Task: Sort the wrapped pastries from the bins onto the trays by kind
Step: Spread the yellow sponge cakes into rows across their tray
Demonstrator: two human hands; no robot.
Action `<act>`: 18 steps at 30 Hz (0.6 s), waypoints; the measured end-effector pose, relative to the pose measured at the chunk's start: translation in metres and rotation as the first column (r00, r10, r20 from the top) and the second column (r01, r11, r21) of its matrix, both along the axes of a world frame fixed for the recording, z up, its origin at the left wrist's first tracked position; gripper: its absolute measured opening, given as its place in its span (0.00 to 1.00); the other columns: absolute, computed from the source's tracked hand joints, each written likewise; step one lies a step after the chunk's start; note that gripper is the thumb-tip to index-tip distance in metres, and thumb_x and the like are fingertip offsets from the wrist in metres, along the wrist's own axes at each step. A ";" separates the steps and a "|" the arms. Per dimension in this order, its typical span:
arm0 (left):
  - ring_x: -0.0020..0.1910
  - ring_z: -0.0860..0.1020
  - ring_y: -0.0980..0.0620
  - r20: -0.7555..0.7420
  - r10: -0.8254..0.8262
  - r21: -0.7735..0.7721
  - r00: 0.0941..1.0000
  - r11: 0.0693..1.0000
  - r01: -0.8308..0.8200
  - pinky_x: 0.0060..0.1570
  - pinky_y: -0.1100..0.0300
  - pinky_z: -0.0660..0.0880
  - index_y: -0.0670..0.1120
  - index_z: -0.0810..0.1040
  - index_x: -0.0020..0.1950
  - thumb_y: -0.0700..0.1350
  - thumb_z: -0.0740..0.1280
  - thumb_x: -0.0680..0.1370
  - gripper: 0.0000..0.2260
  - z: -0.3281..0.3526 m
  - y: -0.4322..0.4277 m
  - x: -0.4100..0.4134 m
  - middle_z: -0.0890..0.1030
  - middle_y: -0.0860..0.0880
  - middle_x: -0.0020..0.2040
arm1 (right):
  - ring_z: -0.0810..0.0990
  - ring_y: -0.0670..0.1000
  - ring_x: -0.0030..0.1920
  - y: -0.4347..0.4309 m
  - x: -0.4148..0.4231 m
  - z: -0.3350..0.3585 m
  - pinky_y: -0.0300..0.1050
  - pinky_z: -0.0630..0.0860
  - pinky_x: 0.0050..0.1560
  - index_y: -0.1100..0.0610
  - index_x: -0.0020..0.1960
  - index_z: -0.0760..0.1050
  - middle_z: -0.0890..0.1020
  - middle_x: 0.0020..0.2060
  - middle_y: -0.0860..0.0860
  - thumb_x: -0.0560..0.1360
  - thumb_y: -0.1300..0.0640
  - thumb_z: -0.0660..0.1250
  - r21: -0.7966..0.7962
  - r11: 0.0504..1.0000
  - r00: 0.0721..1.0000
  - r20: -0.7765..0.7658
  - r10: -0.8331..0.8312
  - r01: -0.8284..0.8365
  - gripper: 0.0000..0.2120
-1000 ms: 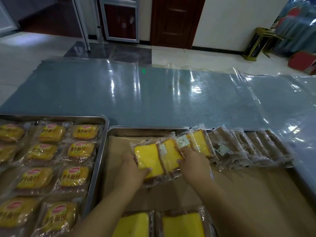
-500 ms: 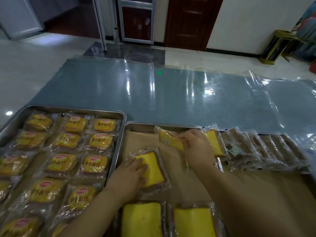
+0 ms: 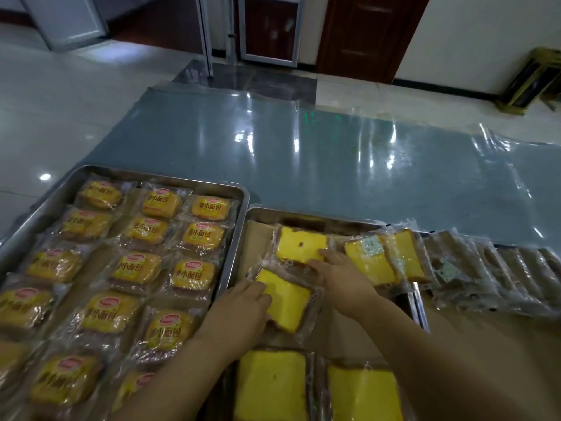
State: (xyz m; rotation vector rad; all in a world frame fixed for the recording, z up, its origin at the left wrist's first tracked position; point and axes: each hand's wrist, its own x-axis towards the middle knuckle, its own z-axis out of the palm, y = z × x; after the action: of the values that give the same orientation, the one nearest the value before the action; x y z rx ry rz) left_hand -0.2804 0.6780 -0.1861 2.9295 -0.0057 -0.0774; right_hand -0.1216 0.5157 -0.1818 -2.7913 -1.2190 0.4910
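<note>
Two wrapped sponge-cake slices being laid on a paper-lined tray. The left grip is released: its fingers lie nearly straight over the left edge of the nearer cake slice, pressing the packet onto the brown paper; the thumb is hidden. The right grip is likewise released, its straight fingertips resting on the near right corner of the farther cake slice, which lies flat just beyond the nearer one, their wrappers touching. Just right of the right grip, two more yellow slices lean against each other, and beyond them, farther right, runs an overlapping row of brown wrapped pastries. Below both grips, at the edge of view, two larger yellow slices lie side by side. Left of the left grip stands a second metal tray, touching the first, filled with rows of small bread packets bearing red-and-yellow labels. Both trays sit on a blue-grey tabletop covered with clear film.
</note>
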 end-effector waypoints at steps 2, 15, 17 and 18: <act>0.60 0.69 0.48 -0.029 0.021 0.010 0.999 1.000 -0.020 0.57 0.55 0.70 0.48 0.75 0.60 0.53 0.62 0.77 0.15 0.001 -0.002 -0.003 0.72 0.50 0.61 | 0.53 0.55 0.74 0.012 0.002 0.002 0.50 0.61 0.71 0.50 0.74 0.60 0.54 0.75 0.51 0.77 0.62 0.60 0.001 1.000 0.999 -0.035 0.004 -0.004 0.27; 0.62 0.66 0.47 -0.114 0.028 0.107 0.993 0.994 -0.016 0.57 0.53 0.71 0.47 0.75 0.59 0.52 0.57 0.79 0.15 0.013 0.000 -0.012 0.71 0.48 0.60 | 0.63 0.54 0.70 0.028 -0.006 0.013 0.50 0.64 0.69 0.51 0.69 0.68 0.65 0.72 0.52 0.76 0.63 0.61 0.188 0.981 0.996 -0.070 0.053 -0.039 0.23; 0.59 0.70 0.47 -0.051 0.026 0.065 0.998 0.998 -0.022 0.55 0.53 0.72 0.46 0.77 0.57 0.51 0.59 0.79 0.14 0.017 -0.003 -0.004 0.74 0.48 0.56 | 0.69 0.53 0.65 0.011 -0.009 0.019 0.46 0.68 0.63 0.54 0.65 0.73 0.73 0.65 0.52 0.76 0.61 0.61 0.320 0.947 1.000 -0.015 0.002 0.003 0.17; 0.58 0.71 0.48 -0.039 0.028 0.045 0.999 0.999 -0.026 0.54 0.54 0.71 0.47 0.77 0.57 0.52 0.59 0.79 0.14 0.019 -0.007 0.001 0.75 0.48 0.56 | 0.71 0.53 0.61 0.001 -0.010 0.022 0.46 0.70 0.59 0.54 0.62 0.75 0.76 0.61 0.52 0.76 0.60 0.61 0.368 0.930 1.000 0.012 -0.024 0.018 0.15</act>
State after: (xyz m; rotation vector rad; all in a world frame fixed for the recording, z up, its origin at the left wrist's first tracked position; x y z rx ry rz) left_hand -0.2790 0.6713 -0.1669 2.9711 0.0427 -0.1333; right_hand -0.1312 0.5169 -0.1603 -2.4899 -1.1437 0.2093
